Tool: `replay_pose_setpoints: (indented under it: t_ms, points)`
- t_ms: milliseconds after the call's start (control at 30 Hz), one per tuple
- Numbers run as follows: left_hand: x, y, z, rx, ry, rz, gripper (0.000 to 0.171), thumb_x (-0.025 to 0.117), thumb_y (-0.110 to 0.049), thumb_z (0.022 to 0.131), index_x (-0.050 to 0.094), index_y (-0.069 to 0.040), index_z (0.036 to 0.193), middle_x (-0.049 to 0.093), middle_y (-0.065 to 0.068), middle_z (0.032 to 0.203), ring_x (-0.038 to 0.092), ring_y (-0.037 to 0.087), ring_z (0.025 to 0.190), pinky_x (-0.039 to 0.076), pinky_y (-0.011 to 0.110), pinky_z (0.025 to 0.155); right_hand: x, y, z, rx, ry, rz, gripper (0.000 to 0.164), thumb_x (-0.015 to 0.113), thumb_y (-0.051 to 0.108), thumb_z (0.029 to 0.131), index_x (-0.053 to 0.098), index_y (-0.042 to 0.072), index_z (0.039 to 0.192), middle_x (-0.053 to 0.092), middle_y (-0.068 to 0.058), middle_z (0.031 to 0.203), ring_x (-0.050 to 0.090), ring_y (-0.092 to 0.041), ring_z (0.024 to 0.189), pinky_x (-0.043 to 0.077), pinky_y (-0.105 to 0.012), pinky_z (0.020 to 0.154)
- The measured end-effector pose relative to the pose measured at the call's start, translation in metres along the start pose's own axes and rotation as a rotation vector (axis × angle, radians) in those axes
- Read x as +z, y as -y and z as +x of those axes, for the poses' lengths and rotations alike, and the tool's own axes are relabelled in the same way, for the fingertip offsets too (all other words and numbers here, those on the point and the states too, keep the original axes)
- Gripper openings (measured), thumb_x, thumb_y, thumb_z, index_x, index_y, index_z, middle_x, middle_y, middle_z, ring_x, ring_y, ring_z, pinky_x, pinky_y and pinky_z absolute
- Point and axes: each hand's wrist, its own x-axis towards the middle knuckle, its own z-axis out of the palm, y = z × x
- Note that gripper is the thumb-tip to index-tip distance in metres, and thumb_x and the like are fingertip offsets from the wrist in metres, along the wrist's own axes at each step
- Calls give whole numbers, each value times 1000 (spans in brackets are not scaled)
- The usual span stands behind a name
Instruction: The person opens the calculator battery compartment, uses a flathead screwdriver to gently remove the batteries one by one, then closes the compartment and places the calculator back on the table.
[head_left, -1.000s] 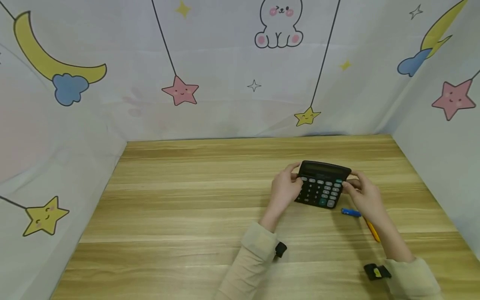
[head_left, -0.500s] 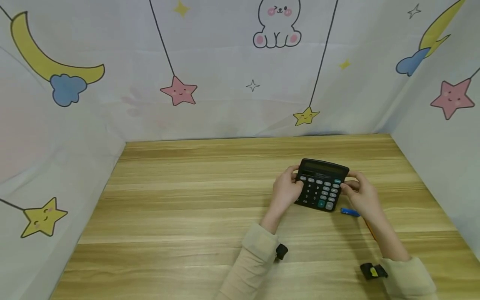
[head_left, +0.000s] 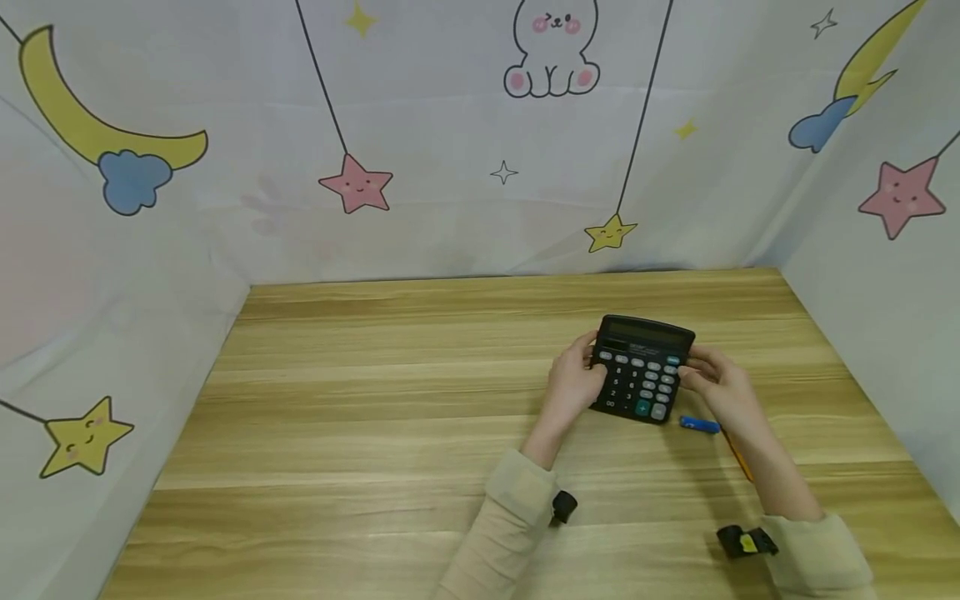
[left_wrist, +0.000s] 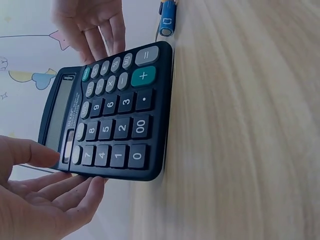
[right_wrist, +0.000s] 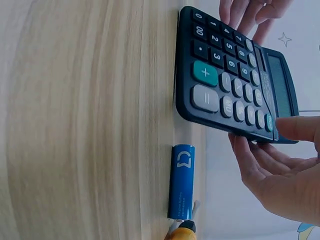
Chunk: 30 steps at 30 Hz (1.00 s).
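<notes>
A black calculator (head_left: 643, 379) with grey, black and green keys stands tilted, its keys facing the person and its lower edge on or just above the table. My left hand (head_left: 576, 385) grips its left side, thumb on the front and fingers behind the edge. On the opposite side my right hand (head_left: 726, 396) holds the right edge, its thumb (right_wrist: 295, 128) near the display and its other fingers behind. Just below the right hand lies a blue battery (head_left: 699, 425). The calculator's back is hidden.
A slim orange tool (head_left: 738, 458) with a black end (right_wrist: 187, 225) lies beside the battery, partly under the right forearm. The wooden table (head_left: 360, 400) meets a white printed cloth (head_left: 442, 125) at the back and sides.
The calculator's tilt has changed slightly, so more of its keypad shows. My right hand has shifted a little left with it. The battery has stayed put; the view has drifted slightly.
</notes>
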Motion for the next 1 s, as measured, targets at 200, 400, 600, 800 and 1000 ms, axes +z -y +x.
replay_pose_setpoints:
  t_ms: [200,400,600,800,1000]
  points:
    - [4,3,2,-25,19,-50,58,54,4,83,49,-8,140,62,19,128,62,29,116,50,36,97,3,3,1,49,3,98,67,46,34,101,18,3,153,28,-23,152,48,1,101,30,-57,108]
    - [7,5,4,-39,16,-70,62,54,7,81,47,-6,141,58,19,133,58,30,122,46,37,102,7,3,1,40,-33,43,62,45,30,101,24,2,151,36,-20,144,45,5,94,36,-31,92]
    - [7,7,5,-45,16,-125,66,50,12,78,46,-5,141,57,16,135,57,28,123,45,37,103,11,4,2,47,-33,64,61,45,29,101,24,1,151,37,-20,143,47,1,99,38,-26,93]
    - [7,8,7,-57,7,-122,63,49,10,80,47,-5,141,54,18,139,56,30,125,46,37,103,16,4,2,55,-27,107,61,43,27,101,21,1,151,34,-23,146,47,-20,116,37,-44,105]
    - [9,9,10,-74,3,-125,61,51,8,81,49,-8,140,55,15,138,55,28,126,44,37,105,16,5,1,65,-24,136,62,41,27,102,18,1,152,31,-24,148,43,-26,122,34,-49,110]
